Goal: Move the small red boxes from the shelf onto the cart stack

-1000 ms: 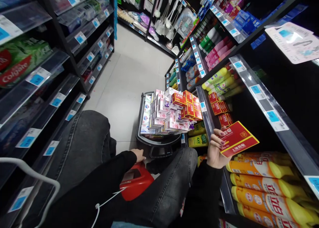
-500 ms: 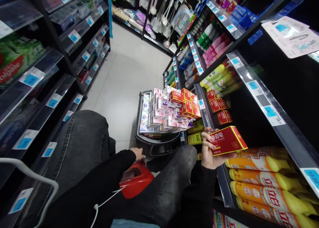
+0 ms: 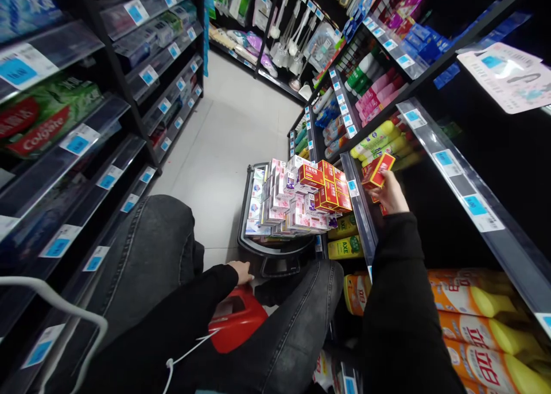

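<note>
- The right hand (image 3: 391,192) has its grip closed around a small red cardboard box with yellow edging (image 3: 377,170), fingers wrapped under it, holding it tilted just behind the clear front rail of the black shelf (image 3: 360,210), near that shelf's far end.
- The box sits against the yellow-green plastic bottles (image 3: 379,139) lying on the shelf; its print is too small to read.
- The left hand (image 3: 241,271) rests, fingers curled, on the top of a glossy red plastic stool (image 3: 236,320) between the knees; how tightly it grips cannot be told.
- Ahead, a dark round-edged cart (image 3: 275,246) carries stacked white-and-pink cartons (image 3: 278,201) and matching red boxes (image 3: 327,186).
- Green bottles marked "AXE" (image 3: 344,246) stand at the lower shelf's edge.
- Orange bottles with yellow caps (image 3: 477,305) lie on the near lower shelf.
- A green pack at far left reads "Colgate" (image 3: 38,127).
</note>
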Action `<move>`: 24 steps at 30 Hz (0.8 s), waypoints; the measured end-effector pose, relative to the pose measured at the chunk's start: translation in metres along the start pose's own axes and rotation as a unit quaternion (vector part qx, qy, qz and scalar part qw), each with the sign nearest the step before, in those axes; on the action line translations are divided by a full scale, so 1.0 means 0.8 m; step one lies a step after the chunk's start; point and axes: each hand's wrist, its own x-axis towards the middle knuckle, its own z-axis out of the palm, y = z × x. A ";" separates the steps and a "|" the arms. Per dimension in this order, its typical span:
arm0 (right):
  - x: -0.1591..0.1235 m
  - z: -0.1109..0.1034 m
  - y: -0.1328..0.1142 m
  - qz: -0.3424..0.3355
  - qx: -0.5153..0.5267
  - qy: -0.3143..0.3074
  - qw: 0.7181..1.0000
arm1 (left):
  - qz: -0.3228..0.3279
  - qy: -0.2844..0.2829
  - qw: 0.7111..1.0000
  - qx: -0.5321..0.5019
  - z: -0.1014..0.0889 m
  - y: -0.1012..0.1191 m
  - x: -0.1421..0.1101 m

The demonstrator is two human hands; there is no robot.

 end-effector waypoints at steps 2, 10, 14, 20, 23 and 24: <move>0.047 0.011 0.000 0.036 -0.141 0.030 0.989 | 0.000 0.000 1.000 0.000 0.001 -0.001 0.000; 0.147 0.069 0.036 0.063 -0.522 0.050 0.849 | 0.003 0.015 1.000 -0.024 0.005 -0.007 0.005; 0.162 0.080 0.053 0.077 -0.532 0.030 0.843 | 0.005 0.017 0.999 -0.027 0.006 -0.006 0.004; 0.171 0.083 0.064 0.079 -0.533 0.028 0.842 | 0.005 0.021 0.999 -0.029 0.011 -0.003 0.009; 0.173 0.085 0.068 0.081 -0.537 0.022 0.839 | 0.004 0.020 0.999 -0.041 0.014 -0.003 0.012; 0.174 0.086 0.070 0.081 -0.538 0.019 0.839 | 0.004 0.019 0.999 -0.042 0.015 -0.004 0.012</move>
